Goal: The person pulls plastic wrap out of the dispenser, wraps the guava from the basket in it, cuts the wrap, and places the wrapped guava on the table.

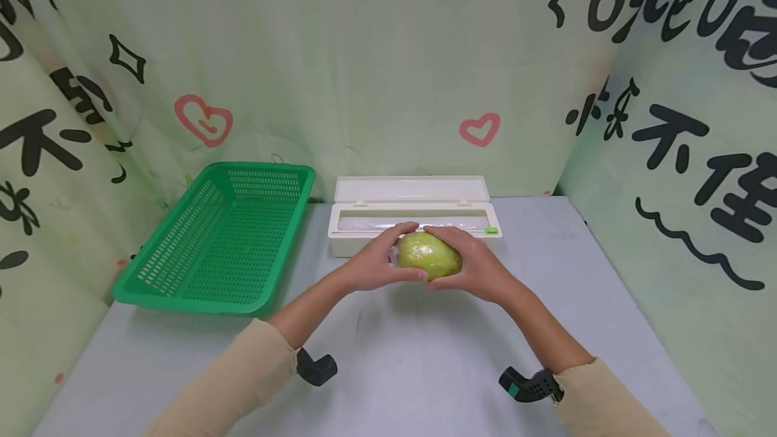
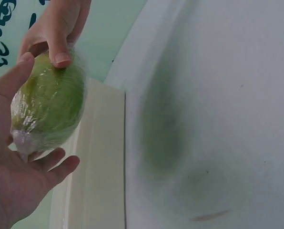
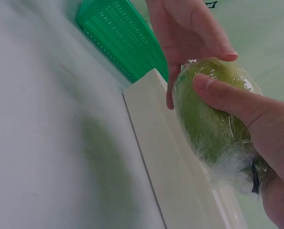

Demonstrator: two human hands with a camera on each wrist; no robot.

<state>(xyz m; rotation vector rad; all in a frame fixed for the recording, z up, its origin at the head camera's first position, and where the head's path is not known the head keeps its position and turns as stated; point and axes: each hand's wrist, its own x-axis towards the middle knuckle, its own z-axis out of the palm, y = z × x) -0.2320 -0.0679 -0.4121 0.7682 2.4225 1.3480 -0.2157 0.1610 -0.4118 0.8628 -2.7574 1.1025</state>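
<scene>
Both hands hold a green fruit [image 1: 428, 255] above the table, in front of the white cling film dispenser [image 1: 355, 243]. Clear film wraps the fruit, shiny over its skin and bunched at its ends, as the left wrist view shows on the wrapped fruit [image 2: 54, 102]. My left hand [image 1: 376, 261] cups its left side, thumb toward me and fingers on the far side. From the right, my right hand [image 1: 476, 263] grips it, and in the right wrist view its thumb [image 3: 223, 98] presses on the film. The thumbs nearly meet in front of the fruit.
A green plastic basket [image 1: 276, 275] stands at the back left of the white table [image 1: 388, 369]. The dispenser's lid [image 1: 413, 189] is raised, with film inside and a green slider [image 1: 491, 229] at its right. Printed curtains [image 1: 376, 66] enclose the back and sides.
</scene>
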